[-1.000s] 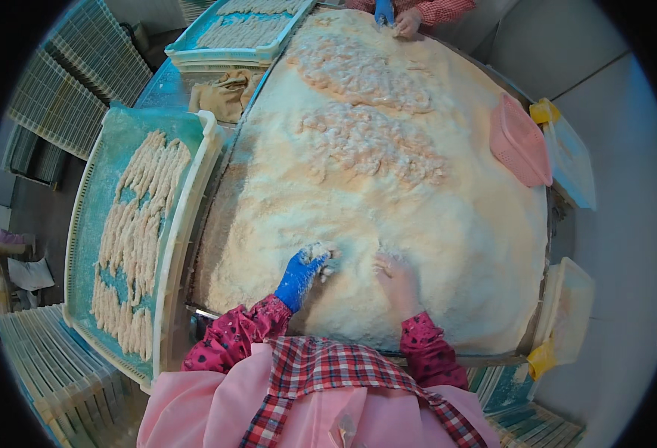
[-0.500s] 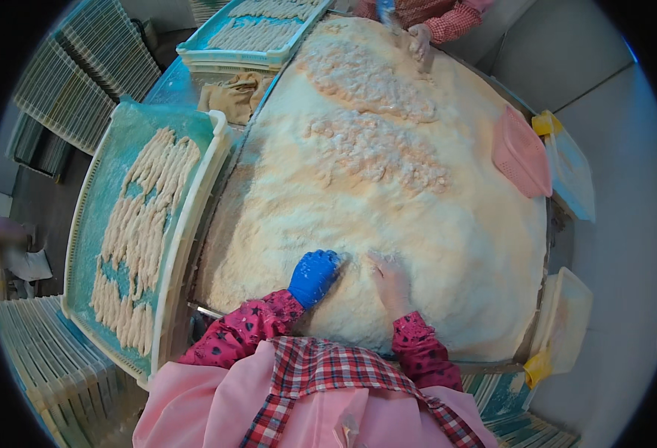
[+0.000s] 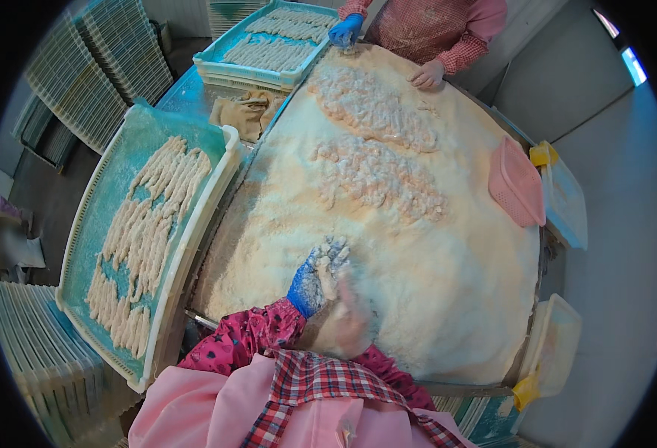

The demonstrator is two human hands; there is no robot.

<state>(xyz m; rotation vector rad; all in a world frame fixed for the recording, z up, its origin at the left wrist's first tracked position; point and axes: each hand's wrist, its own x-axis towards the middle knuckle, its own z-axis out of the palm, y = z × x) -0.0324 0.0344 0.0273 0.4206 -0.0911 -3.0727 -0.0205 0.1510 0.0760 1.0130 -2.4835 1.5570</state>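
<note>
Holding a floury strip (image 3: 327, 282) in the blue-gloved left hand (image 3: 307, 287), palm up, fingers curled round it, over the near part of the flour (image 3: 448, 291). Got the right hand (image 3: 352, 327) just beside it, super blurry, so can't really tell open or pinching. Two heaps of floured pieces (image 3: 380, 179) farther up. Rows of pale strips (image 3: 138, 231) in the tray (image 3: 226, 160) off to the left (teal liner (image 3: 149, 123) peeking through). Pink basket (image 3: 516, 183) over by the right edge.

A slender, pale strip (image 3: 326, 279), its soft-looking surface coated in white powder, is held in the blue-gloved left hand (image 3: 307, 291), its near end beside the blurred right hand (image 3: 352, 322).
</note>
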